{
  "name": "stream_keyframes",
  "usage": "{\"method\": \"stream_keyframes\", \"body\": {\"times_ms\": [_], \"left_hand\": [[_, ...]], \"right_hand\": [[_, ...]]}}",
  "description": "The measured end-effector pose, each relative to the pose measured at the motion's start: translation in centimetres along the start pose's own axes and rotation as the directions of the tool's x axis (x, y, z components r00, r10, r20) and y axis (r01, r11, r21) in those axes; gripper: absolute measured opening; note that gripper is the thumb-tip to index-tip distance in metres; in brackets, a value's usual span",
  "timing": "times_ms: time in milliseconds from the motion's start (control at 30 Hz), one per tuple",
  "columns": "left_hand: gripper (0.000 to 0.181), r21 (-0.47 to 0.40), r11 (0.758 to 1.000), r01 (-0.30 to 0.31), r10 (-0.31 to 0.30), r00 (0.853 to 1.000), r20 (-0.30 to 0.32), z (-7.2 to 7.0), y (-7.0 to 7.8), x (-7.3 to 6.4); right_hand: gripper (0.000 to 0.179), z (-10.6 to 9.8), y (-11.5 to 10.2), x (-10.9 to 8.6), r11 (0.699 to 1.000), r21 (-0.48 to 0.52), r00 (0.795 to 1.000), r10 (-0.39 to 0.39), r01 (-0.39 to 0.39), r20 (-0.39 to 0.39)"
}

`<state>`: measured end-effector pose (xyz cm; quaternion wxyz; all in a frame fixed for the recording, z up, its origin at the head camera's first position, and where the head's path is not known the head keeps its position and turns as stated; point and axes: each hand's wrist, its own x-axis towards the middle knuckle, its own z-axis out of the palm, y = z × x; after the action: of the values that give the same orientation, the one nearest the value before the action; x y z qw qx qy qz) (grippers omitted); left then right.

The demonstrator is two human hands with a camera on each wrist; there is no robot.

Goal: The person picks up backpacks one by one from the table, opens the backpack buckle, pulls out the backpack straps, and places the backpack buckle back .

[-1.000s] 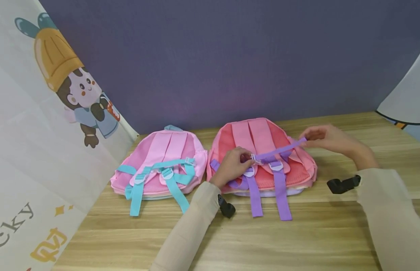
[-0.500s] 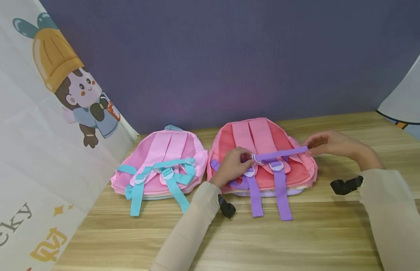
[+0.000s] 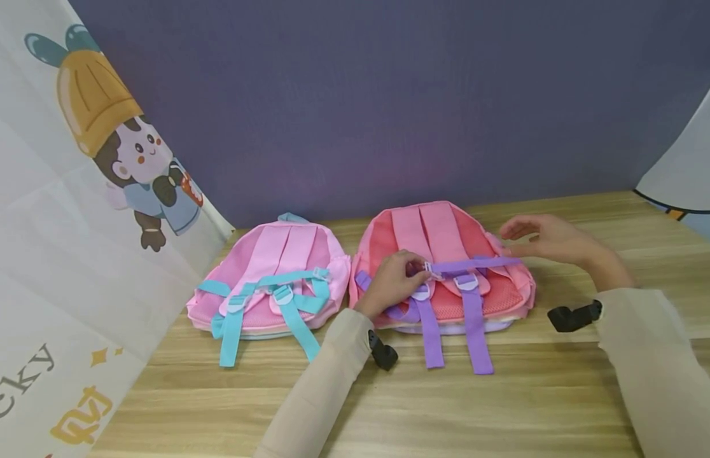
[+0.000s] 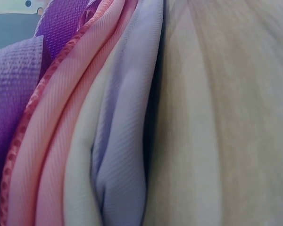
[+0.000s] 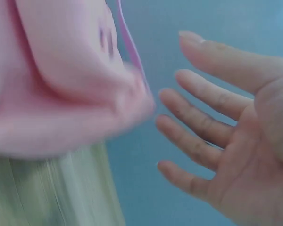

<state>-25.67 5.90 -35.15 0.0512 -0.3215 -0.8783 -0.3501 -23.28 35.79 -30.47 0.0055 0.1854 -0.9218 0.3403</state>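
Observation:
A coral-pink backpack (image 3: 383, 222) lies with its strap side up on the wooden table. My left hand (image 3: 396, 280) pinches a white buckle (image 3: 429, 270) on its purple chest strap (image 3: 475, 263). That strap runs rightward across the bag, its free end lying over the bag's right side. My right hand (image 3: 552, 240) is beside that end with nothing in it; in the right wrist view its fingers (image 5: 198, 120) are spread, apart from the bag. The left wrist view shows the backpack's layered edge (image 4: 61, 141) and purple webbing (image 4: 12, 94), with no hand in sight.
A lighter pink backpack (image 3: 266, 248) with turquoise straps (image 3: 231, 337) lies just left of the coral one. Two purple shoulder-strap tails (image 3: 478, 337) hang toward the table's front (image 3: 418, 413). A dark panel (image 3: 389, 102) stands behind, and a printed white sheet (image 3: 63, 254) is at the left.
My right hand has let go of the chest strap's end, which has dropped from its raised slant onto the bag. My left hand has stayed at the buckle.

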Motion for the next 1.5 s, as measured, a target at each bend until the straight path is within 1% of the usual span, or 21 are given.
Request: {"method": "stream_keyframes", "body": {"times_ms": [100,200,400,567,667,833,967,1033,1300,1500], "left_hand": [[0.020,-0.002,1.000,0.008,-0.008,1.000,0.001,0.0,0.0,-0.1],[0.020,0.002,1.000,0.016,-0.016,1.000,0.005,0.0,0.1,-0.1],[0.021,0.013,1.000,0.004,-0.004,1.000,0.006,-0.1,0.2,-0.1],[0.021,0.017,1.000,-0.010,0.010,1.000,0.000,-0.1,0.2,0.0],[0.022,0.009,1.000,-0.014,0.014,1.000,-0.002,-0.1,0.1,0.0],[0.023,0.011,0.999,-0.031,0.031,0.999,-0.006,-0.1,0.1,0.0],[0.025,0.018,0.999,-0.039,0.039,0.999,-0.012,0.0,-0.1,0.0],[0.027,0.017,0.999,-0.039,0.039,0.999,-0.014,-0.1,-0.1,0.0],[0.031,0.023,1.000,-0.004,0.004,1.000,0.000,0.0,0.1,0.1],[0.029,0.032,0.999,-0.004,0.003,1.000,0.022,0.1,0.0,0.1]], "right_hand": [[0.035,1.0,-1.2,0.6,0.998,0.021,0.998,-0.056,0.056,-0.027],[0.035,2.2,-2.5,1.2,0.994,0.034,0.994,-0.106,0.107,-0.036],[0.035,4.9,-4.2,2.0,0.991,-0.001,0.991,-0.131,0.131,-0.028],[0.037,6.8,-5.2,2.6,0.982,-0.040,0.981,-0.188,0.186,-0.048],[0.038,7.8,-5.8,2.8,0.980,-0.069,0.980,-0.193,0.189,-0.053],[0.035,9.0,-6.2,3.0,0.979,-0.088,0.979,-0.192,0.186,-0.068],[0.032,9.6,-6.1,3.2,0.977,-0.099,0.976,-0.197,0.188,-0.093],[0.031,9.8,-6.1,3.3,0.979,-0.106,0.977,-0.187,0.175,-0.105],[0.024,9.6,-6.2,3.3,0.983,-0.110,0.979,-0.161,0.148,-0.122],[0.020,9.5,-5.9,3.3,0.981,-0.092,0.975,-0.183,0.173,-0.124]]}}
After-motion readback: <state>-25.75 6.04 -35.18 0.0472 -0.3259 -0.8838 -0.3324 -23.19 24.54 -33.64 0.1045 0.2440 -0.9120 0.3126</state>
